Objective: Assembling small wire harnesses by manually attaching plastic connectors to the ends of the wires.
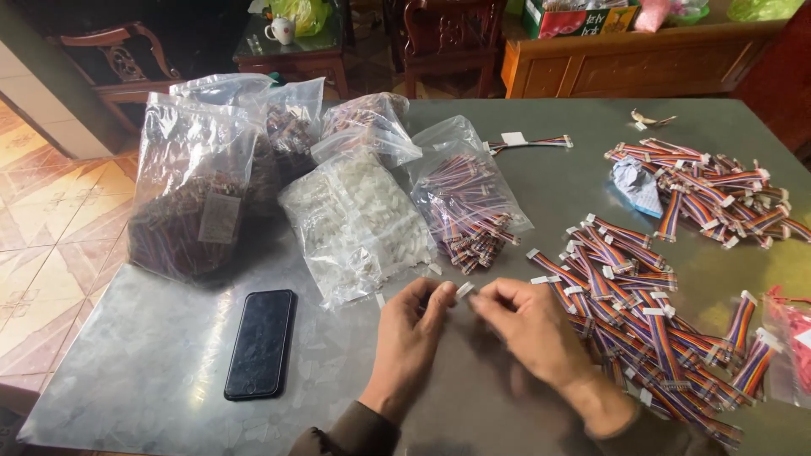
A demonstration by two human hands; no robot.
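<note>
My left hand (411, 331) and my right hand (530, 331) meet over the grey metal table (169, 363), fingertips pinched together on a small white plastic connector (464, 290). Whether a cable hangs from it is hidden by my fingers. Just right of my right hand lies a spread of several short rainbow ribbon cables with white connectors (642, 321). A clear bag of loose white connectors (359, 224) sits just beyond my left hand.
A black phone (261, 342) lies face up at the left. Clear bags of ribbon cables (469, 207) and of dark parts (190, 203) stand behind. Another cable heap (718, 190) lies far right, a red-filled bag (794, 350) at the right edge. Wooden chairs and a cabinet stand beyond.
</note>
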